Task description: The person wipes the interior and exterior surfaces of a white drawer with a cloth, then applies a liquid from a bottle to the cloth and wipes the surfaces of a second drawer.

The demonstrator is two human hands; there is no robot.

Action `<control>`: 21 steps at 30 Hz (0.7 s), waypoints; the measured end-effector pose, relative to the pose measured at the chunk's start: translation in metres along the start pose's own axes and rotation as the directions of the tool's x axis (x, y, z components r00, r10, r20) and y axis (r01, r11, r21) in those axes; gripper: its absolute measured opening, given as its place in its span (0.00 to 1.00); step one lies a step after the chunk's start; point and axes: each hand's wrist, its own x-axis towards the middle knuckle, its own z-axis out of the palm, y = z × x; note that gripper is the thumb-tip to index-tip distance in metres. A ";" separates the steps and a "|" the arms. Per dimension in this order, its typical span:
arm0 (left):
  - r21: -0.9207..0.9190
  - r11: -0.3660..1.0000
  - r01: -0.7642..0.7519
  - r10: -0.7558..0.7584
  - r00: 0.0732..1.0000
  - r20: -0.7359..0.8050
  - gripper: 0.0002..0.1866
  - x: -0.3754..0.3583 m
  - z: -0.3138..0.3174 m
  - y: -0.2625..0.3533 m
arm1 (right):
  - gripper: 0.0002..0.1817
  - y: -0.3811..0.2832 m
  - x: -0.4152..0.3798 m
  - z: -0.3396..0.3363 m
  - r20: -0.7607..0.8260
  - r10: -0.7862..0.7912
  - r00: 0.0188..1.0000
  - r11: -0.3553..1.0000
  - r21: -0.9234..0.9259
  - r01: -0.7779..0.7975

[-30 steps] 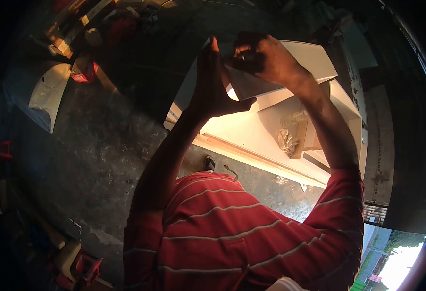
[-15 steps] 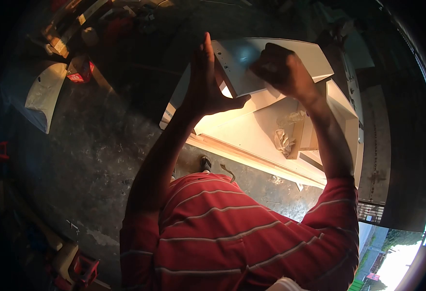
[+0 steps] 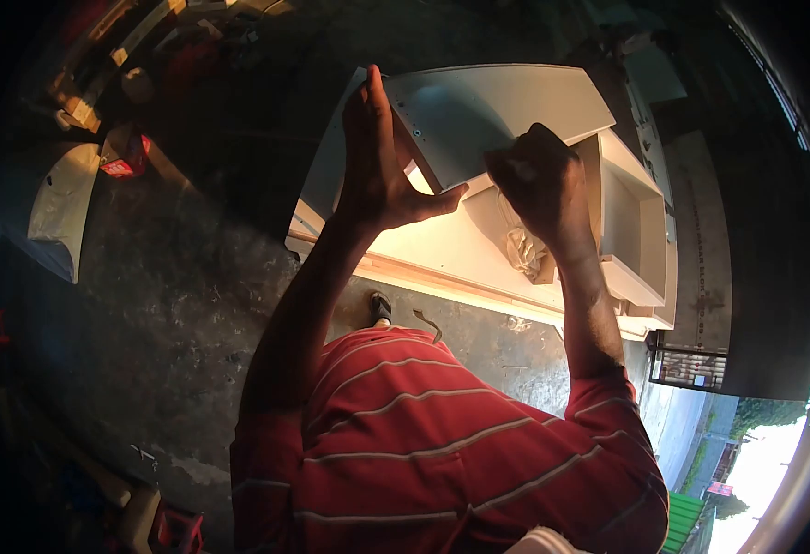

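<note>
A pale, flat panel (image 3: 506, 102) lies tilted on top of a light-coloured cabinet or box (image 3: 423, 251). Small dark holes or fittings dot the panel near its left edge. My left hand (image 3: 377, 166) is open at that edge, fingers stretched away from me and thumb pointing right along the near corner. Over the panel's near right part, my right hand (image 3: 543, 185) is closed in a fist. Whatever it may hold is hidden. Just below the right hand, a crumpled pale cloth or paper (image 3: 523, 253) rests inside the cabinet.
An open drawer-like compartment (image 3: 634, 217) is at the cabinet's right. On the concrete floor to the left are a curved pale sheet (image 3: 65, 208) and a red box (image 3: 126, 152). A red plastic stool or crate (image 3: 180, 531) stands at lower left. A large board (image 3: 702, 240) is at right.
My right hand has moved down, nearer to me, still closed. My left hand stays open at the panel's edge. The view has shifted, showing more of the drawer-like compartment.
</note>
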 end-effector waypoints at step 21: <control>0.103 0.992 -0.067 0.076 0.993 -0.088 0.72 0.004 0.001 0.009 | 0.07 0.007 0.019 -0.011 0.248 -0.142 0.958 0.927 -0.308 0.216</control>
